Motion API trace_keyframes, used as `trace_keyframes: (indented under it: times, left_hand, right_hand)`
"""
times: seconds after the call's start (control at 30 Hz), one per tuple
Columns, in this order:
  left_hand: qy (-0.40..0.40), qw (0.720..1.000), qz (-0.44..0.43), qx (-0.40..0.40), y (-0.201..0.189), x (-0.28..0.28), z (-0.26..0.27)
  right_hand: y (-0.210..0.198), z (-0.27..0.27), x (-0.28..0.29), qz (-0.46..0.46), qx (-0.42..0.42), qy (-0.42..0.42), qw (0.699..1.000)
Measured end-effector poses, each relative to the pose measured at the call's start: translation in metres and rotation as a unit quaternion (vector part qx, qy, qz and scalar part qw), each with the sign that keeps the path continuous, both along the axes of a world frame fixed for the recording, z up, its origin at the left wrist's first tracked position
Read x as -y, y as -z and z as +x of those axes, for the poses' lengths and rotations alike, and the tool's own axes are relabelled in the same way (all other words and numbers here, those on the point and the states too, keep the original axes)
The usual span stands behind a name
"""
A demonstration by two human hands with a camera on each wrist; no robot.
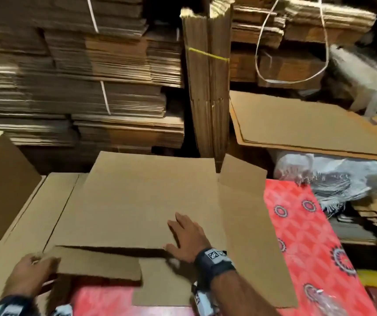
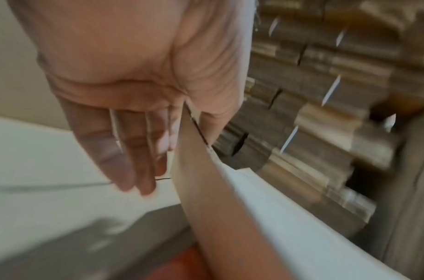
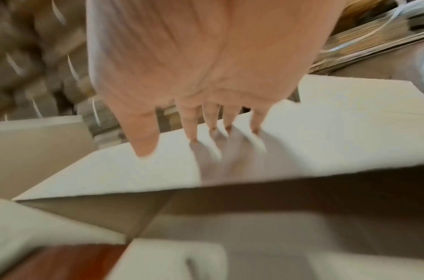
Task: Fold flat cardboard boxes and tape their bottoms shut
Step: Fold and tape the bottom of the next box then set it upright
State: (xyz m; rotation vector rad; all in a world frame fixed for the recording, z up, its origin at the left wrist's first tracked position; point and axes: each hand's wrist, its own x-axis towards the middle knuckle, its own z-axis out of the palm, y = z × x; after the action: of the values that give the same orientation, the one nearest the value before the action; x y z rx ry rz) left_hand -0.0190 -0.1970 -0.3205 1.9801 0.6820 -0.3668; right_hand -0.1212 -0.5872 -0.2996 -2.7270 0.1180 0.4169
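Head view shows the flat cardboard box lying at the centre of the desk, on its red patterned cover, with bundled cardboard stacks at 12 o'clock. The right hand rests spread and flat on the box's top panel, near its 6 o'clock edge, fingers straight. At 7 o'clock the left hand pinches the near flap between thumb and fingers; the left wrist view confirms a cardboard edge in that pinch. The board looks light and stiff, bending only at its scored creases, so it should spring open if lifted by a flap while the panel is pressed. Its edges may slip or crease under a loose grip; take hold close to a fold line.
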Motion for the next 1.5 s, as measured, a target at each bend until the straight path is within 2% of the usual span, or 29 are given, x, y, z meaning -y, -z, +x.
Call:
trace_keyframes:
  times: [0.03,0.1,0.13,0.2,0.23,0.33,0.4,0.53,0.63,0.73,0.8,0.9,0.97,1.03,1.1,1.2,1.3,1.37,1.5]
  left_hand:
    - [0.034,0.997,0.061,-0.036,-0.005,-0.005,0.0]
    - [0.128,0.973,0.19,-0.02,0.001,-0.02,-0.001]
    - [0.177,0.958,0.224,-0.013,0.003,-0.024,-0.004]
    - [0.279,0.925,0.259,0.012,0.006,-0.019,-0.007]
    - [0.337,0.898,0.279,0.03,0.009,-0.015,-0.009]
    - [0.462,0.829,0.309,0.068,0.008,0.002,-0.003]
    - [0.501,0.805,0.3,0.101,-0.003,0.024,0.0]
    - [0.546,0.755,0.308,0.194,-0.018,0.067,0.012]
    - [0.568,0.717,0.324,0.242,-0.025,0.093,0.019]
    - [0.586,0.678,0.351,0.271,-0.026,0.113,0.016]
    - [0.619,0.647,0.368,0.251,-0.028,0.123,0.005]
    - [0.688,0.599,0.372,0.172,-0.021,0.125,-0.014]
    - [0.728,0.587,0.341,0.098,0.0,0.115,-0.028]
    - [0.758,0.573,0.31,0.024,0.022,0.1,-0.042]
    - [0.77,0.568,0.292,0.002,0.038,0.086,-0.053]
    - [0.75,0.598,0.279,0.024,0.047,0.078,-0.055]
    - [0.725,0.632,0.274,0.03,0.048,0.086,-0.052]
    - [0.716,0.637,0.285,0.029,0.048,0.093,-0.055]
    - [0.72,0.624,0.303,0.012,0.047,0.106,-0.067]
  right_hand:
    - [0.016,-0.001,-0.014,-0.01,-0.037,0.003,0.999]
    - [0.053,-0.009,-0.039,-0.029,-0.105,0.04,0.993]
    - [0.071,-0.014,-0.051,-0.031,-0.131,0.062,0.989]
    - [0.096,-0.019,-0.066,-0.036,-0.164,0.085,0.982]
    - [0.101,-0.018,-0.069,-0.039,-0.172,0.091,0.98]
    - [0.092,-0.007,-0.071,-0.019,-0.188,0.107,0.976]
    - [0.07,0.001,-0.068,-0.006,-0.147,0.128,0.981]
    - [0.016,0.01,-0.058,-0.046,0.021,0.212,0.976]
    - [-0.003,0.004,-0.044,-0.102,0.039,0.234,0.966]
    - [0.0,-0.019,-0.036,-0.147,0.048,0.217,0.964]
    - [0.007,-0.036,-0.038,-0.15,0.068,0.225,0.96]
    - [0.027,-0.061,-0.048,-0.137,0.06,0.222,0.964]
    - [0.047,-0.082,-0.059,-0.115,0.008,0.196,0.974]
    - [0.067,-0.104,-0.069,-0.081,-0.101,0.156,0.979]
    - [0.079,-0.12,-0.075,-0.06,-0.161,0.126,0.977]
    - [0.077,-0.118,-0.068,-0.031,-0.159,0.122,0.979]
    - [0.07,-0.108,-0.049,-0.052,-0.119,0.19,0.973]
    - [0.075,-0.107,-0.033,-0.07,-0.143,0.221,0.962]
    - [0.089,-0.098,-0.022,-0.042,-0.206,0.199,0.957]
